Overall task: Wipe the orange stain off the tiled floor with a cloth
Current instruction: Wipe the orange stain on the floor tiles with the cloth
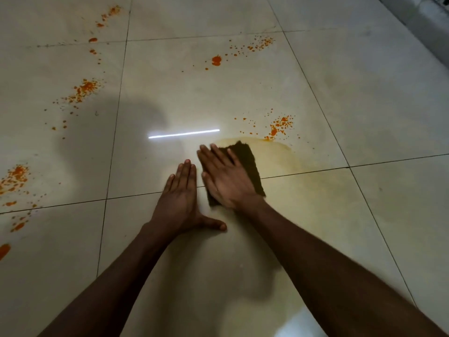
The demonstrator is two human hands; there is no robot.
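A dark brown cloth lies flat on the glossy cream tiled floor. My right hand presses on it with flat, spread fingers, covering most of its left half. My left hand rests palm-down on the bare tile just left of the cloth, thumb stretched out to the right. A pale yellowish smear spreads right of the cloth. Orange splatter sits just beyond that smear, apart from the cloth.
More orange splatters dot the floor: a blob with a spray farther ahead, a trail up the left side, and patches at the left edge. A grey raised edge runs along the far right corner.
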